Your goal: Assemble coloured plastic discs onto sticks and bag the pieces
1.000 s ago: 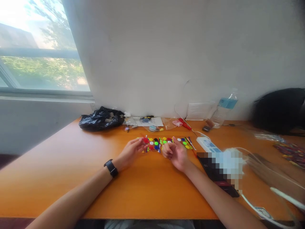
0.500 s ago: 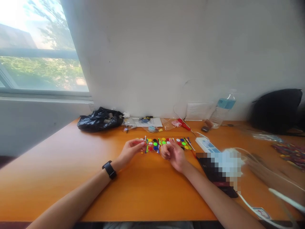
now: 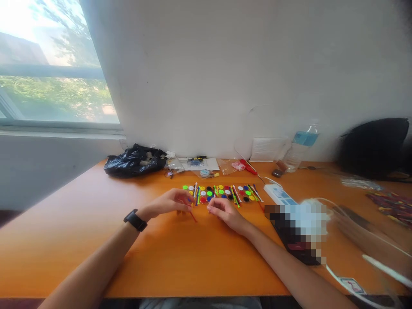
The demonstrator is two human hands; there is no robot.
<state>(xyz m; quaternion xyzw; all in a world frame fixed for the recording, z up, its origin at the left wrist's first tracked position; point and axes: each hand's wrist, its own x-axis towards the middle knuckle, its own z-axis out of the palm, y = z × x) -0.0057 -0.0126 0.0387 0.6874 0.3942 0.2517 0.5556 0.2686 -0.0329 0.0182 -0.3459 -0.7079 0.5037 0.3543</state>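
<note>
The red stick is what I have in my left hand: my fingertips pinch its upper end, and it slants down so its lower tip sits at or just above the orange surface, between my two hands. I hold it low and angled like this so I can see it clearly while both wrists rest. My right hand is just beside it, fingers curled loosely toward the palm; I cannot tell whether anything small is tucked inside. The two hands are close but not touching.

Just beyond my fingertips lies the row of colored discs and sticks, spread flat in a band so every color shows and each piece is within easy reach. A black watch sits on my left wrist. Beyond my right hand is a white power strip, with a water bottle farther back by the wall. Far beyond my left hand, a black plastic bag is pushed against the wall, out of the working space.
</note>
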